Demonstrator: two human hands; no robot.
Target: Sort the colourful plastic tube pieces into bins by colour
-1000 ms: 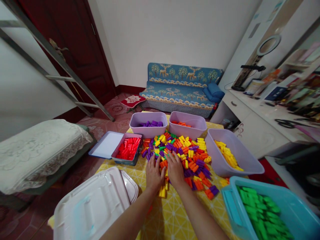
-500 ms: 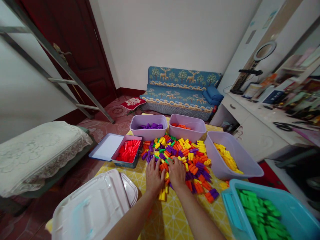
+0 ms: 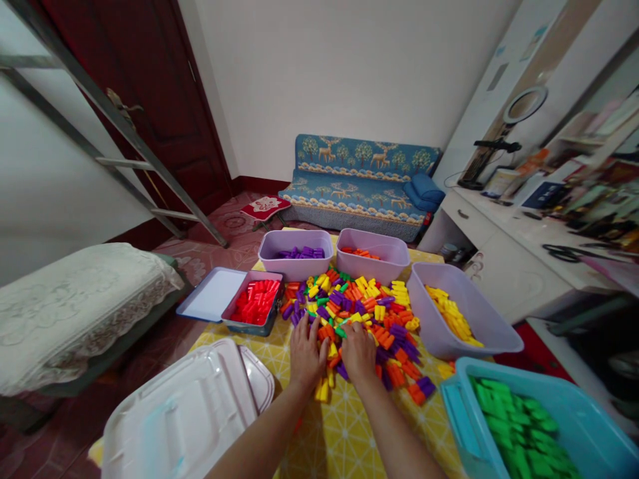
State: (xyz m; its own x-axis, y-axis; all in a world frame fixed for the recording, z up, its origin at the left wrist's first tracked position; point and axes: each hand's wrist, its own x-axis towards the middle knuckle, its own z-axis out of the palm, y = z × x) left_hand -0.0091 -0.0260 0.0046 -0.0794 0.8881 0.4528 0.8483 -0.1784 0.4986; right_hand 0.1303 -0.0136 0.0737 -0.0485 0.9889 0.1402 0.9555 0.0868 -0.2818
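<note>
A pile of mixed plastic building blocks (image 3: 369, 305) in orange, yellow, purple, red and green lies on the yellow patterned tablecloth (image 3: 344, 439). My left hand (image 3: 307, 356) rests on the near left part of the pile, fingers apart, nothing gripped. Beside it, my right hand (image 3: 358, 352) has its fingers curled down onto the pile, closed at a green block (image 3: 340, 331) that shows by the fingertips. Part of that block is hidden by the fingers. Several yellow blocks (image 3: 322, 391) lie just below my left hand.
Around the pile stand a lilac bin (image 3: 294, 269) with purple blocks, another lilac bin (image 3: 372, 267) with orange ones, a third (image 3: 424, 326) with yellow ones, a turquoise bin (image 3: 464, 412) with green ones and a tin (image 3: 249, 327) with red ones. Pale lids (image 3: 184, 412) lie at left.
My right hand has shifted slightly right, its fingers drawing in and curling at the green block. My left hand stays almost where it was.
</note>
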